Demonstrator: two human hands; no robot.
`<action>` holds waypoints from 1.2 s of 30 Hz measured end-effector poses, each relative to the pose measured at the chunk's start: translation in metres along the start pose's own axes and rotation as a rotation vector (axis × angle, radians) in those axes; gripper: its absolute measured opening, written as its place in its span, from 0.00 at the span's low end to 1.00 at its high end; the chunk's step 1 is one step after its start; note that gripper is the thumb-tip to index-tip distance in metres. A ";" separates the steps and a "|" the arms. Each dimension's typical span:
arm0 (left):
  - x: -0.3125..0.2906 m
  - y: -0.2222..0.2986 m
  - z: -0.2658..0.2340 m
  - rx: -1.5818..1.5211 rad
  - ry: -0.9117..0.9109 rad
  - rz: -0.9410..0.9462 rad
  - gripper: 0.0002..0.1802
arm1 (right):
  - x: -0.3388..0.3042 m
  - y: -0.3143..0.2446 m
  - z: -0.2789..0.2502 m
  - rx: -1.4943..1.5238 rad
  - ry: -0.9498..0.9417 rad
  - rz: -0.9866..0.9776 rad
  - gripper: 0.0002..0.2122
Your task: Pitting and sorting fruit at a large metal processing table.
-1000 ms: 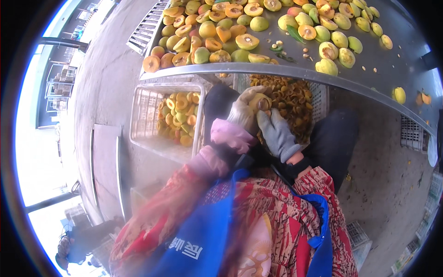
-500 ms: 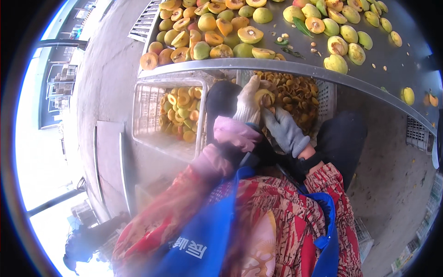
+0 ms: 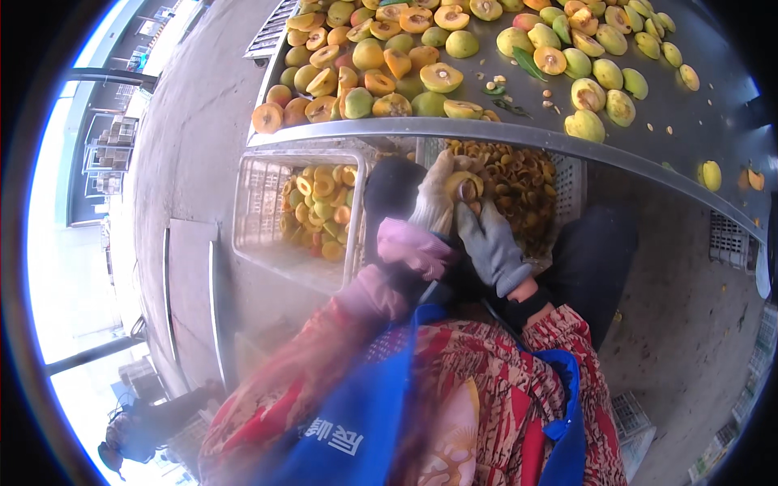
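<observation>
A halved yellow apricot with a brown hollow facing up is pinched in my left hand, which wears a cream knit glove. My right hand, in a grey glove, has its closed fingertips against the near side of that fruit. Whether a small tool is in those fingers I cannot make out. Both hands are just below the table edge, over a crate full of dark brown-orange fruit pieces. To the left, a white plastic crate contains yellow apricot halves.
Ahead is a metal table with a raised rim, heaped with whole and halved apricots. A green leaf and loose pits lie on it. Dark crates stand at the right. Another person is at the lower left.
The fruit has turned so its brown hollow shows more. My right fingers have moved up against its near side. The whole view has shifted slightly.
</observation>
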State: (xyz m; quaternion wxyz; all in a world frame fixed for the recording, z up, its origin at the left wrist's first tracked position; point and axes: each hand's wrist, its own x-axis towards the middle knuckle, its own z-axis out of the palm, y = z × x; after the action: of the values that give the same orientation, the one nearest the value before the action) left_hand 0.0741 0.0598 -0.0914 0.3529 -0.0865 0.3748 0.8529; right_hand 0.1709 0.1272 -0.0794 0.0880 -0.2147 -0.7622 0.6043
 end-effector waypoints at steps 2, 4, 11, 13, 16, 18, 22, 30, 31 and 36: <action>-0.003 0.001 0.009 -0.068 0.059 0.002 0.20 | 0.000 0.003 0.006 0.245 0.043 0.018 0.16; -0.005 0.006 0.014 0.063 0.054 0.000 0.20 | 0.002 0.005 -0.001 0.279 -0.043 0.103 0.17; -0.003 0.009 0.025 0.451 0.112 0.147 0.20 | 0.018 0.003 -0.026 0.157 -0.352 0.170 0.16; -0.009 0.014 0.034 0.579 0.108 0.197 0.21 | 0.017 -0.005 -0.030 0.134 -0.377 0.196 0.18; -0.007 0.008 0.031 0.545 0.138 0.187 0.22 | 0.011 -0.014 -0.034 0.466 -0.409 0.580 0.15; -0.004 0.006 0.029 0.383 0.173 0.124 0.22 | 0.009 -0.008 -0.031 0.489 -0.429 0.585 0.14; -0.005 0.011 0.038 0.447 0.226 0.072 0.24 | 0.005 -0.013 -0.017 0.359 -0.220 0.219 0.16; -0.009 0.019 0.039 0.540 0.017 -0.060 0.23 | 0.001 -0.019 -0.052 0.679 -0.572 0.719 0.14; -0.010 0.018 0.039 0.531 0.008 -0.067 0.23 | 0.001 -0.018 -0.054 0.675 -0.570 0.717 0.14; -0.019 0.027 0.038 0.592 -0.021 -0.231 0.21 | -0.007 -0.022 -0.050 0.697 -0.621 0.714 0.13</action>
State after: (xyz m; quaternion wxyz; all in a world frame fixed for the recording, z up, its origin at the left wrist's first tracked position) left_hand 0.0745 0.0633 -0.0416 0.4610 -0.0130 0.5909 0.6620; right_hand 0.1919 0.1647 -0.0452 -0.2830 -0.2294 -0.3892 0.8461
